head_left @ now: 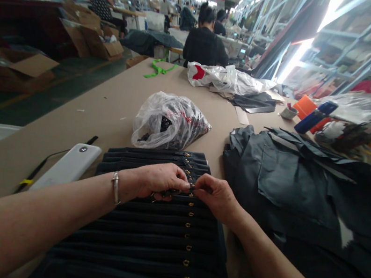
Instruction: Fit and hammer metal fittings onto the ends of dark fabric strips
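Note:
Black zipper strips (141, 236) lie in overlapping rows before me, with small gold metal pieces (188, 247) in a line along their right part. My left hand (166, 181) is closed over the upper rows. Small dark metal pieces that look like zipper sliders (166, 193) show beneath its fingers. Just to its right, my right hand (215, 195) pinches at one zipper strip on the gold line. Both sets of fingertips almost meet there, and they hide the exact spot of contact. Beyond the rows sits a clear plastic bag (174, 120) with small black pieces inside.
Dark fabric pieces (291, 190) are heaped at the right. A white power bank (67, 166) and a black cord lie at the left. Farther back are a green strap (159, 69), plastic wrapping (227, 77) and a small cup (288, 111). Several people sit at work beyond the table.

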Demonstrator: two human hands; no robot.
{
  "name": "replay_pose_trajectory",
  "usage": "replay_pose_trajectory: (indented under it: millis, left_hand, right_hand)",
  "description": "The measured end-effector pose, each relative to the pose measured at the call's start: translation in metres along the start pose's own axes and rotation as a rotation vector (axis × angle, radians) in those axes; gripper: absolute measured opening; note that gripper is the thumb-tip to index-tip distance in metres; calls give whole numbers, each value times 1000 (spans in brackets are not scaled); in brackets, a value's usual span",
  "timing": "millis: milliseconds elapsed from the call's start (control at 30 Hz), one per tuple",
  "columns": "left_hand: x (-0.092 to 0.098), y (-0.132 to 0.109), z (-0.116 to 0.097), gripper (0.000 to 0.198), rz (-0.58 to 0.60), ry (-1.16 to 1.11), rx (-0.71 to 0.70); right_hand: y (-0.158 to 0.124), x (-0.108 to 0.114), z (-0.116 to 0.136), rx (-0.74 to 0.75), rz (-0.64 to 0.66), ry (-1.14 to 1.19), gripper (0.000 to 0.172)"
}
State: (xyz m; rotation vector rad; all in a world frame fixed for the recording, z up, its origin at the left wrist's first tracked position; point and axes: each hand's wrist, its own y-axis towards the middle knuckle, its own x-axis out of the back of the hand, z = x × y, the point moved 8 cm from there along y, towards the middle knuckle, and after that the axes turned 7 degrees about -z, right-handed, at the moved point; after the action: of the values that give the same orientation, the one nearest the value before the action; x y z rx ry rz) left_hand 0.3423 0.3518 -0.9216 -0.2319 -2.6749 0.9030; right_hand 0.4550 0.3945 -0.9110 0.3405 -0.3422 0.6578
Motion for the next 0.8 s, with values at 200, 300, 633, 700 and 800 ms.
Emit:
replay_pose_trajectory:
  millis: [200, 300, 633, 700, 800]
  left_hand:
    - [0, 5, 2, 20, -29, 138, -48]
    - [3, 10, -2, 15, -106, 287, -97]
    - [4, 13, -14, 16, -180, 484, -159]
    - [5, 12, -15, 16, -184, 500, -169]
    - [6, 12, -16, 15, -179, 527, -193]
  right_hand:
    - [-2, -5, -7, -80, 17, 99, 14]
    - [1, -5, -14, -115, 25, -34, 11]
    - [2, -6, -28, -135, 78, -241, 22]
    - [3, -6, -29, -152, 76, -222, 21]
    - [5, -7, -28, -161, 92, -208, 21]
